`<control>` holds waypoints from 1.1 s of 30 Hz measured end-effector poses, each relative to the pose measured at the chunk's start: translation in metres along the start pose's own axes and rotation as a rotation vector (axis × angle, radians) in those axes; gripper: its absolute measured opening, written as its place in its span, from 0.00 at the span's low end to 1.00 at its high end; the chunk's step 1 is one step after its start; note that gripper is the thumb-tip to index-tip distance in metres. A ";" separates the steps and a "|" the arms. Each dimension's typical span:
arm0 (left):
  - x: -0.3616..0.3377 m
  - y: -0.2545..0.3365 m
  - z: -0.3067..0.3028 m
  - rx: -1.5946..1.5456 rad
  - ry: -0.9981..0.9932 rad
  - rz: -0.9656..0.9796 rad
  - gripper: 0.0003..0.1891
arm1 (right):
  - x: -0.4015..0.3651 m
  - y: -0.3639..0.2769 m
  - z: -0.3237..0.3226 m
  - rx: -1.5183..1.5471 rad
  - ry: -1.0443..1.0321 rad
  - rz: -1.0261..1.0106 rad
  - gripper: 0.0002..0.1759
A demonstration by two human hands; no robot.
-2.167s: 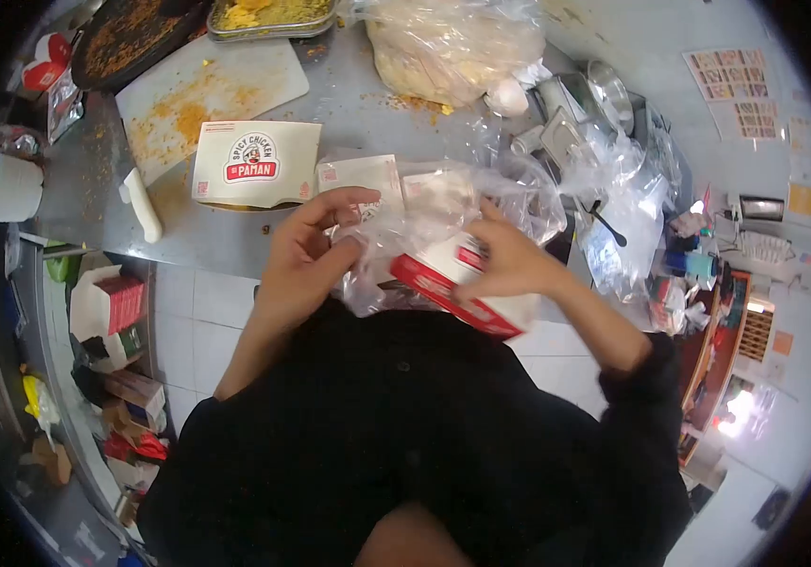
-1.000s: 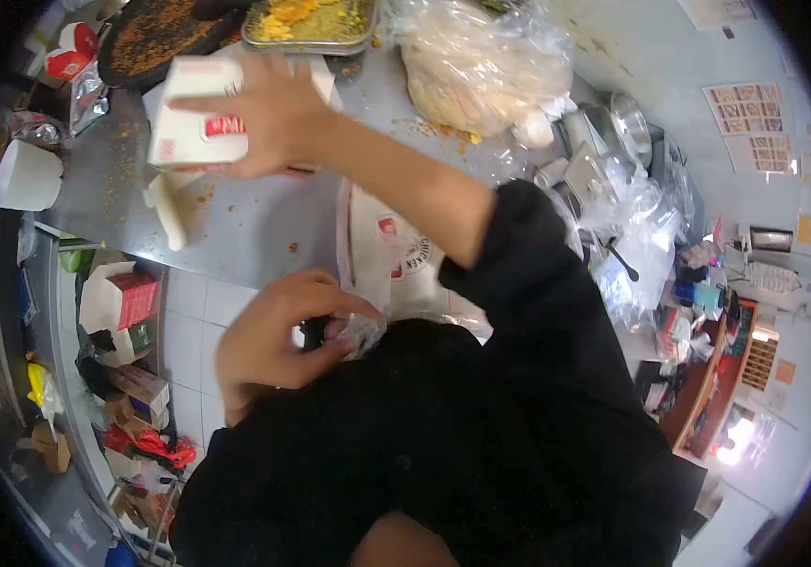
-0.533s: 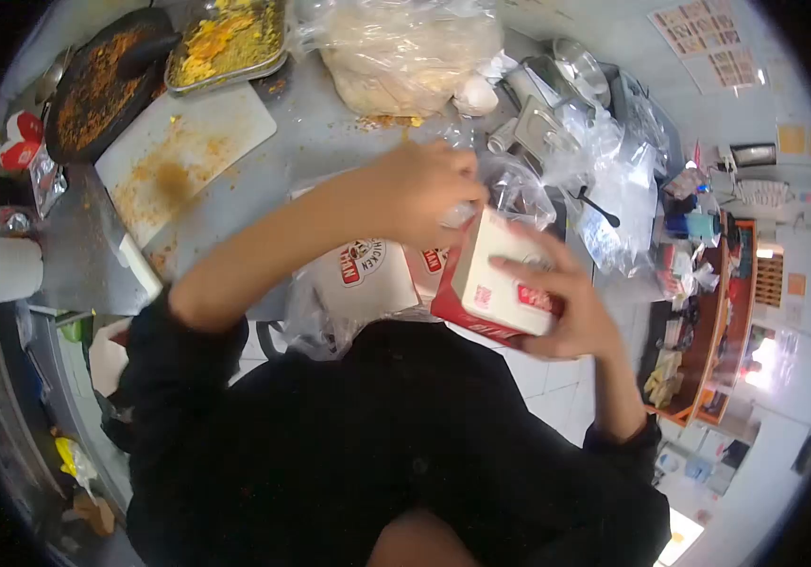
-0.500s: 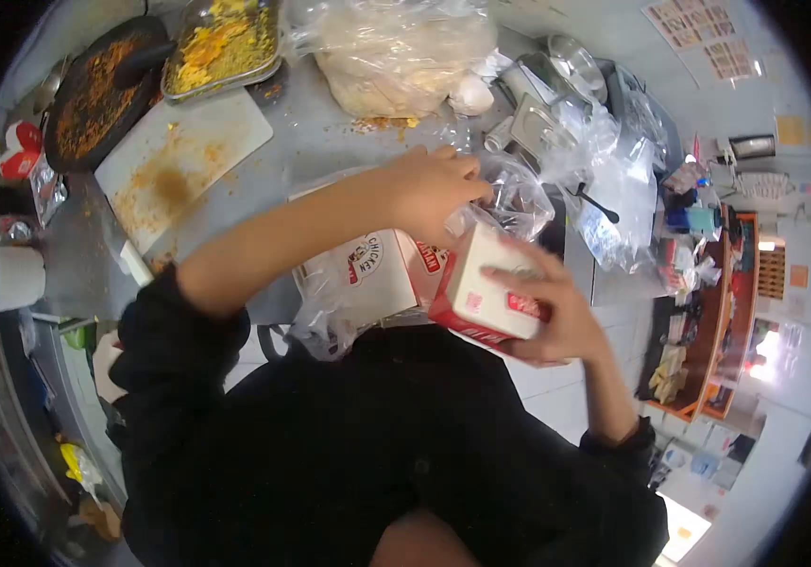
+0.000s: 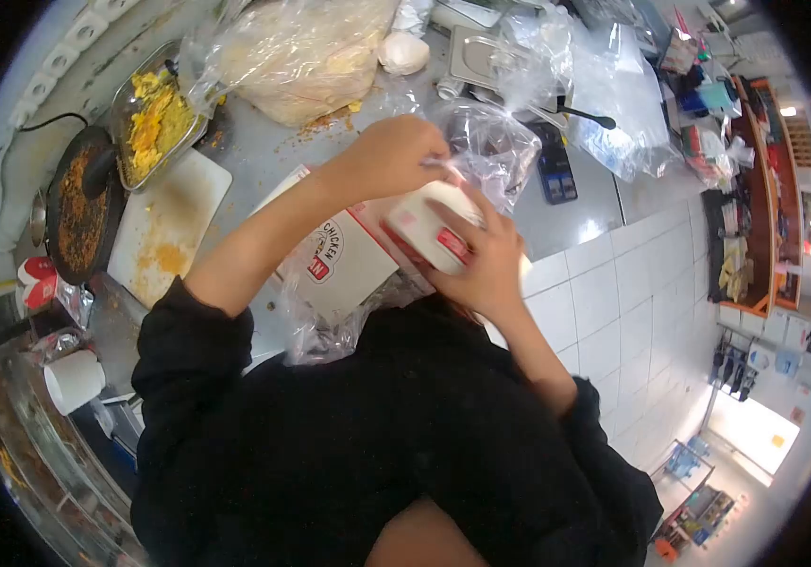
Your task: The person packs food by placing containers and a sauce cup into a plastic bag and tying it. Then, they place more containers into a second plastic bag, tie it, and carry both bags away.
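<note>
My right hand [image 5: 486, 250] grips a small white and red food box [image 5: 415, 225] from its right side, fingers spread over the printed face. The box is tilted and a little blurred. At its top edge my left hand [image 5: 401, 156] has its fingers curled in; a pale bit shows at the fingertips, but what they hold is hidden. Under my left forearm lies a larger white box [image 5: 358, 269] printed "CHICKEN", with clear plastic [image 5: 325, 331] along its near edge. Just beyond my hands sits a clear plastic bag [image 5: 495, 142] with dark contents.
A phone [image 5: 556, 170] lies near the table's right edge. Farther back are a large bag of pale food [image 5: 301, 61], a metal container [image 5: 476, 57] and a black spoon [image 5: 589, 117]. On the left stand a cutting board [image 5: 164, 227], a stone mortar [image 5: 79, 203] and a tray of yellow food [image 5: 155, 123].
The view has turned to the right. The small box has tilted and come closer to my left hand, which has moved onto its top edge. The phone has come into clearer view.
</note>
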State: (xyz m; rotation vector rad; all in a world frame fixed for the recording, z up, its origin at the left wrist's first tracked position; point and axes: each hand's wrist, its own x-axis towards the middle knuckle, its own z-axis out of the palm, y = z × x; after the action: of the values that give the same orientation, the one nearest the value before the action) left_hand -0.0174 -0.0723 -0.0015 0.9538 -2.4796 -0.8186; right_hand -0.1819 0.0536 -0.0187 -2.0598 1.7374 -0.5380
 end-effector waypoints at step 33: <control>-0.085 0.026 0.027 -0.133 -0.025 -0.482 0.28 | 0.501 0.236 -0.060 -0.705 0.283 -0.028 0.17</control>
State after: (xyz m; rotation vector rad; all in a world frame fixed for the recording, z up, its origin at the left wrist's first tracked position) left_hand 0.0167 0.0131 -0.0162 1.5254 -2.2035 -1.1283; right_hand -0.3320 -0.4801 -0.0713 -2.5669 2.3097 -0.2425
